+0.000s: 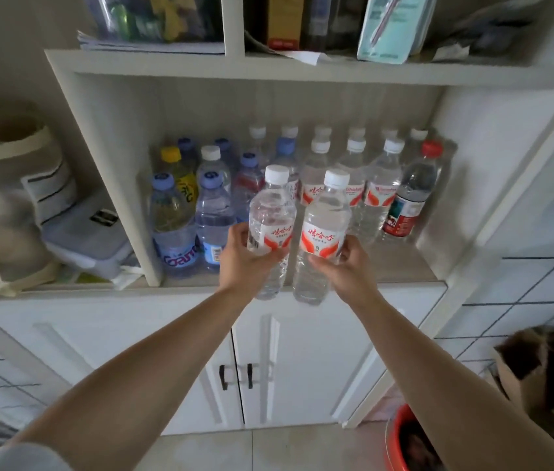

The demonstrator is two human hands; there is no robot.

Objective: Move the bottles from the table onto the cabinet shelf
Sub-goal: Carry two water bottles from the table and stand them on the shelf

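My left hand (245,260) grips a clear water bottle (270,212) with a white cap and a red-and-white label. My right hand (347,266) grips a second bottle of the same kind (323,226). Both bottles are upright, side by side, held in the air in front of the cabinet shelf (415,266). The shelf holds several bottles: blue-capped ones (212,212) at the left, white-capped ones (381,185) at the back right, a red-capped one (411,195) at the far right. The table is out of view.
The white cabinet has two closed doors with dark handles (236,375) below the shelf. A plastic box (88,236) and a cloth bag (7,198) fill the left compartment. A red bucket (401,440) and a brown paper bag (540,368) stand on the floor at right.
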